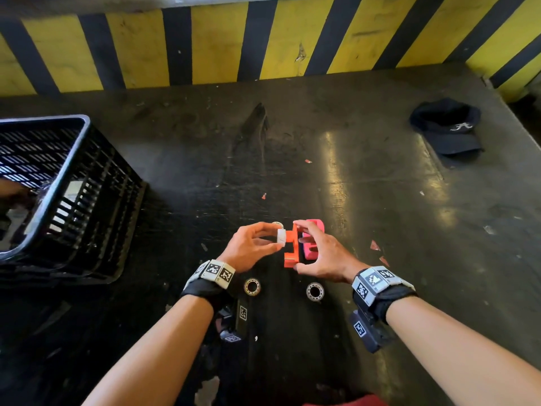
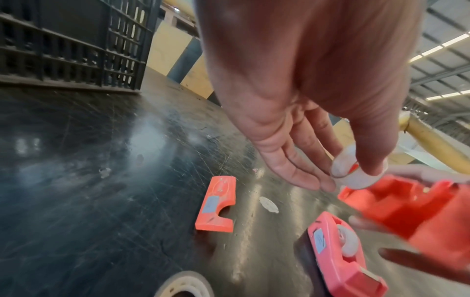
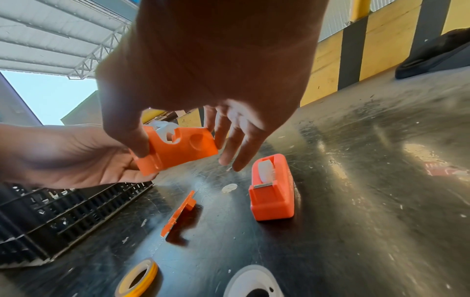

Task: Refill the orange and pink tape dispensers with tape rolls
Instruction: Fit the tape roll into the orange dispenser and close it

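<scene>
Left hand: the left hand [image 1: 251, 247] is raised over the near middle of the surface [image 1: 366, 200] and pinches a small white tape roll [image 1: 281, 237] between thumb and fingertips; the other fingers lie loosely extended.
Tape roll in hand: it touches the open top of the orange tape dispenser [image 1: 292, 247], at the slot; the left wrist view shows it [image 2: 356, 172] right at the dispenser's rim.
Right hand: the right hand [image 1: 322, 253] grips the orange tape dispenser, thumb at its near end and fingers over its far end, holding it off the surface and tilted.
Orange tape dispenser: one side is open, its hollow inside showing in the left wrist view [image 2: 406, 209].
Orange side panel: a flat orange piece [image 2: 216, 205] lies apart on the surface, below the hands.
Pink tape dispenser: the pink tape dispenser [image 1: 312, 241] stands upright on the surface just right of the orange one, a white roll seated in it [image 3: 265, 170].
Spare rolls: two tape rolls lie flat near the wrists, one on the left [image 1: 252, 286] and one on the right [image 1: 315, 291]; the right wrist view shows the left one as yellow tape [image 3: 138, 280].
Crate: a black slatted plastic crate [image 1: 87, 200] sits at the left of the surface.
Cap: a dark baseball cap [image 1: 448, 127] lies at the far right.
Wall: yellow and black stripes [image 1: 263, 39] run behind the surface.
</scene>
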`<state>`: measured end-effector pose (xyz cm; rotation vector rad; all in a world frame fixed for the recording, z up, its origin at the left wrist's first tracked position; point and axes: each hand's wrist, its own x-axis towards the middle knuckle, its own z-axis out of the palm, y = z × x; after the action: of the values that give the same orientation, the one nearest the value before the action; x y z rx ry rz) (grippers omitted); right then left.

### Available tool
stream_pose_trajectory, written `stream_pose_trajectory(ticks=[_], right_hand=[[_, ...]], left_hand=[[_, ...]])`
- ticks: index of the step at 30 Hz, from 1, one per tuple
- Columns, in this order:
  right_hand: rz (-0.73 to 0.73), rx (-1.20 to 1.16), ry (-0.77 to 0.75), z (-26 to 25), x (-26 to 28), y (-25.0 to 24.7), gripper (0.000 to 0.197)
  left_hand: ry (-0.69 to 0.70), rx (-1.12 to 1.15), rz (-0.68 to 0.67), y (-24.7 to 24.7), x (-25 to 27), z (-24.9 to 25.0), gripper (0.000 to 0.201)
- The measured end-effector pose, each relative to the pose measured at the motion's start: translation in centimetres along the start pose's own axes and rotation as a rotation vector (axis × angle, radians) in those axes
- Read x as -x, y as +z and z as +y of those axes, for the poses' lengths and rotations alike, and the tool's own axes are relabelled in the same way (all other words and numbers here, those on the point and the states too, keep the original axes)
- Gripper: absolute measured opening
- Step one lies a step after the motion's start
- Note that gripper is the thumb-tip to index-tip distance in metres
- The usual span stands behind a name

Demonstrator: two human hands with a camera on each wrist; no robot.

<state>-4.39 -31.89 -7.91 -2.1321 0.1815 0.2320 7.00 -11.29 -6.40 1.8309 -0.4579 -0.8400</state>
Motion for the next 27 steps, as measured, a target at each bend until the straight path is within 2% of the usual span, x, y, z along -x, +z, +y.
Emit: stream_pose_trajectory(ticks=[8, 13, 16, 18, 22, 24, 25, 27], right_hand=[[-0.011, -0.021, -0.003, -0.7, 0.1, -0.3, 0.096], [-0.054, 0.025, -0.045, -1.1, 0.0, -0.2, 0.097], [-0.028, -0.009, -0.042, -1.1, -0.2, -0.2, 0.100], [-0.024, -0.019, -0.047, -1.1, -0.4, -0.2, 0.091], [0.000, -0.010, -0.013, -0.9, -1.1, -0.6, 0.082], [0.008, 0.000, 0.006, -0.7, -1.8, -1.0, 0.083], [0.005, 0.009, 0.010, -0.6, -2.1, -1.2, 0.083], [-0.006, 0.020, 0.026, -0.2, -2.9, -1.5, 0.083]], left_hand=[[-0.002, -0.017, -0.010, -0.2, 0.3, 0.4, 0.040], [-0.032, -0.021, -0.078, 0.1, 0.3, 0.8, 0.040], [-0.014, -0.013, -0.036, 0.5, 0.1, 0.9, 0.044], [-0.026, -0.043, 0.006, 0.5, -0.2, 0.8, 0.047], [-0.050, -0.182, -0.013, -0.5, -1.4, 0.3, 0.057], [-0.078, -0.330, 0.042, -2.2, -2.1, -0.2, 0.062], [-0.105, -0.441, 0.059, -3.1, -2.4, -0.7, 0.068], [-0.199, -0.696, 0.010, -4.5, -3.1, -2.1, 0.093]])
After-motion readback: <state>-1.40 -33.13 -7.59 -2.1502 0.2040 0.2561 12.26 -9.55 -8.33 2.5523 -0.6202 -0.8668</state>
